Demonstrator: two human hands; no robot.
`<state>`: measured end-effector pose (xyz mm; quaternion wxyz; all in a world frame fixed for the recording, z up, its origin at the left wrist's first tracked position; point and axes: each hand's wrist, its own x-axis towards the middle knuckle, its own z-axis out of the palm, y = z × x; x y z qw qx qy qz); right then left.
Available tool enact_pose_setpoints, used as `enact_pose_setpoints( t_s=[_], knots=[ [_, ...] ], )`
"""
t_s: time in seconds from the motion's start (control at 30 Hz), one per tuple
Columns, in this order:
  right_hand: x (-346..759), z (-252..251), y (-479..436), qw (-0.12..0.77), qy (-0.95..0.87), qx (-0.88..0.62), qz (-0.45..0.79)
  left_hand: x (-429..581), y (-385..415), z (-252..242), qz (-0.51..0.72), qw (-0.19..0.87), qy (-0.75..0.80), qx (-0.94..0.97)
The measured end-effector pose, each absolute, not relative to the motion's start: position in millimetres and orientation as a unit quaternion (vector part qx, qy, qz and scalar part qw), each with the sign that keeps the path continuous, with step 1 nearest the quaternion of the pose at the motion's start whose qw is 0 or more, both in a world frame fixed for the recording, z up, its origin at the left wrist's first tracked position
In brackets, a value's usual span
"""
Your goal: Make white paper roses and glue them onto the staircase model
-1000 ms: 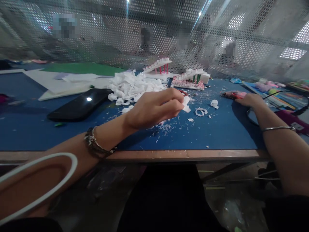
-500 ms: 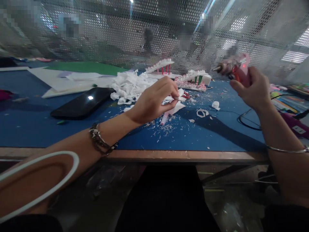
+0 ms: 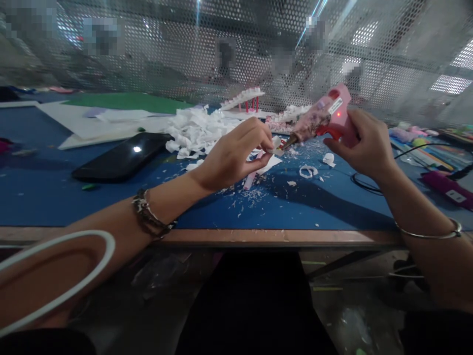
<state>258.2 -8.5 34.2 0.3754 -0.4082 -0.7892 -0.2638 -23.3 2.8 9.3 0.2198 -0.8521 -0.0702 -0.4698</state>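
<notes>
My right hand (image 3: 367,143) is wrapped round a pink hot glue gun (image 3: 328,113) with a small red light lit on its side. The gun tilts down to the left, its nozzle close to a small white paper piece (image 3: 277,148). Thumb and fingers of my left hand (image 3: 236,153) pinch that piece above the table; whether the nozzle touches it I cannot tell. Below my left fingers lies a pale pink stick (image 3: 250,180) beside a flat white scrap (image 3: 269,164). A model with red posts and a white stepped top (image 3: 244,98) stands behind.
A black phone (image 3: 121,158) lies left of a heap of white paper strips (image 3: 199,130). White sheets and a green sheet (image 3: 129,104) are at the back left. A cable (image 3: 364,185) and a purple power strip (image 3: 447,190) are at right. Shavings litter the blue tabletop (image 3: 314,207).
My right hand has brought the glue gun left and down, so its nozzle is now at the paper piece. My left hand keeps its pinch almost in place.
</notes>
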Motion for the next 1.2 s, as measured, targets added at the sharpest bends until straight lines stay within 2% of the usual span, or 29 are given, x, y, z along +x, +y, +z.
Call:
enact_pose_setpoints(
  t_s=[0.33, 0.97, 1.1, 1.2],
  knots=[
    [261.3, 33.0, -6.6, 0.356, -0.799, -0.380, -0.301, -23.9, 1.5, 9.5, -0.468, 0.151, -0.100, -0.865],
    [259.3, 34.8, -9.4, 0.333, -0.793, -0.420, -0.290, -25.1, 4.7, 10.5, -0.490, 0.177, -0.079, -0.850],
    [273.9, 38.9, -2.5, 0.290, -0.769, -0.492, -0.286, -26.1, 3.6, 10.7, -0.495, 0.207, -0.081, -0.840],
    [304.3, 38.1, 11.2, 0.190, -0.719, -0.619, -0.254, -27.1, 1.3, 11.1, -0.489, 0.196, -0.078, -0.846]
  ],
)
